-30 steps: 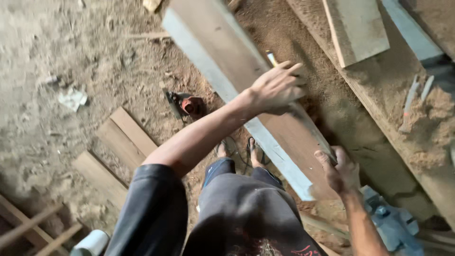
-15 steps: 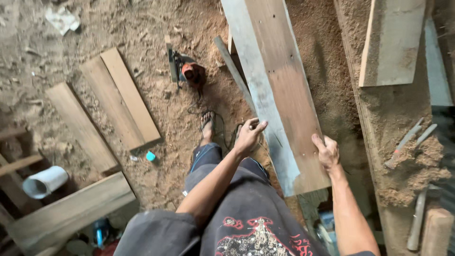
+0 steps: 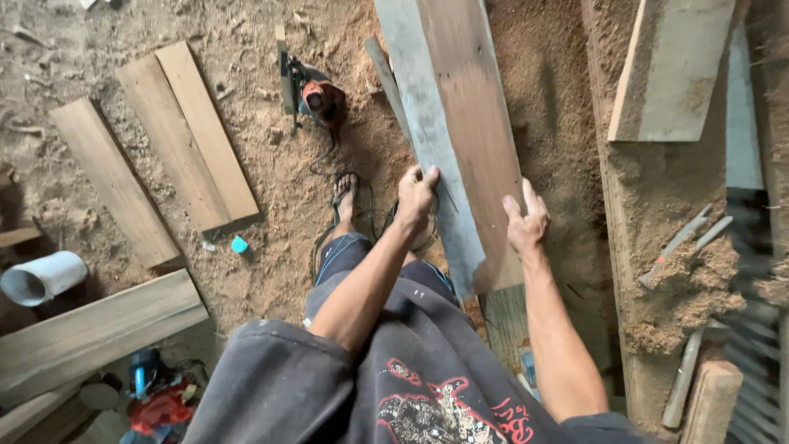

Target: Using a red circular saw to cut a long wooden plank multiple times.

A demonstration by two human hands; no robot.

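A long wooden plank, grey along its left side and brown on the right, slants from the top centre down toward me. My left hand grips its left edge near the lower end. My right hand presses on its right edge, fingers spread against the wood. The plank's near end is just above my dark shorts. My sandalled foot stands on the sawdust floor left of the plank.
An orange power saw lies on the floor with its cord trailing. Short boards lie at left, a white pipe at far left. A sawdust-covered bench with tools and a board runs along the right.
My left hand has slid down the plank from near its middle to the lower left edge. The view has swung so the plank now points more upright.
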